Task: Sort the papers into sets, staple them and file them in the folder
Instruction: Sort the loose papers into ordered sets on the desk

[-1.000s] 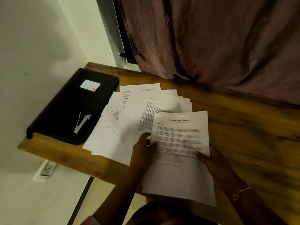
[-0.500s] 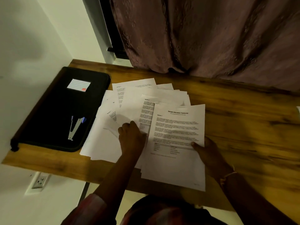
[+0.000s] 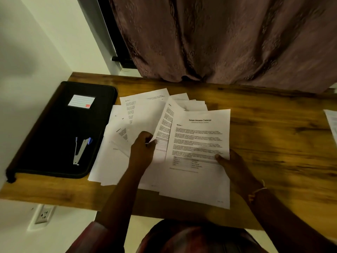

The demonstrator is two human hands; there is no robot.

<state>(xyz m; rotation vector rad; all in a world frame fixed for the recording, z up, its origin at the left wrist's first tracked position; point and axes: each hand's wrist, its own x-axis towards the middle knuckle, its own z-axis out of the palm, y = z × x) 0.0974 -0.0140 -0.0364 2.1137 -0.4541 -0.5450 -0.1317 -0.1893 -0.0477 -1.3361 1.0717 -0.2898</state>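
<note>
Several printed white sheets lie fanned over the wooden desk. My right hand grips the lower right edge of a sheet headed "Sample Education Transcript", thumb on top. My left hand pinches the bottom edge of another printed sheet and lifts it, so the sheet curls up beside the transcript page. A black zip folder with a white label lies shut at the desk's left end. A silver stapler with a blue tip rests on the folder.
A mauve curtain hangs along the back of the desk. A white wall borders the folder's left side, with a socket below the desk. One more paper shows at the right edge of view.
My left hand has moved from resting on the spread sheets to pinching one sheet and lifting its edge. My right hand keeps hold of the transcript page. The camera has shifted slightly.
</note>
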